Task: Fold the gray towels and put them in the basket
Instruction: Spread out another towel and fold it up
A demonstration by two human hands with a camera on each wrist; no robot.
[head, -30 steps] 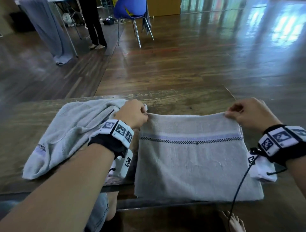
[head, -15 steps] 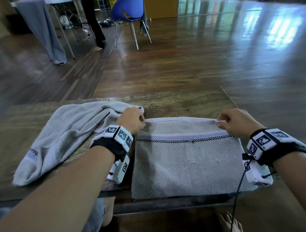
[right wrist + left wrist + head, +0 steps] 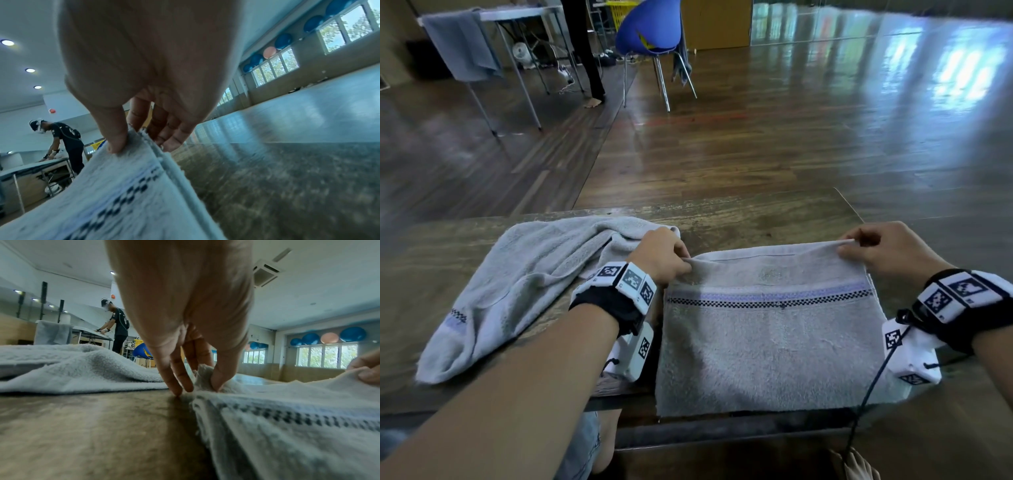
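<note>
You are seated at a worn wooden table point(image 3: 756, 219) in a big hall with a glossy plank floor, a blue chair point(image 3: 650, 31) and another person working at a far table. In front of you lies the gray towel point(image 3: 770, 346) you are folding, already doubled, its checked stripe running across near the far edge and its near edge hanging a little over the table's front. Your left hand point(image 3: 661, 255) pinches the far left corner between thumb and curled fingers; the left wrist view shows the fingertips point(image 3: 179, 386) down on the wood with the cloth bunched against the thumb. Your right hand point(image 3: 887, 250) pinches the far right corner, thumb on top and fingers curled beneath, holding that corner just clear of the table.

This looks like the start of the next fold: both far corners gripped, nothing yet carried over. The move ahead calls for lifting both corners evenly and bringing them toward you to meet the near edge, keeping the layers aligned. A second towel point(image 3: 524, 284) lies crumpled just to the left, still unfolded. No basket shows near you.
</note>
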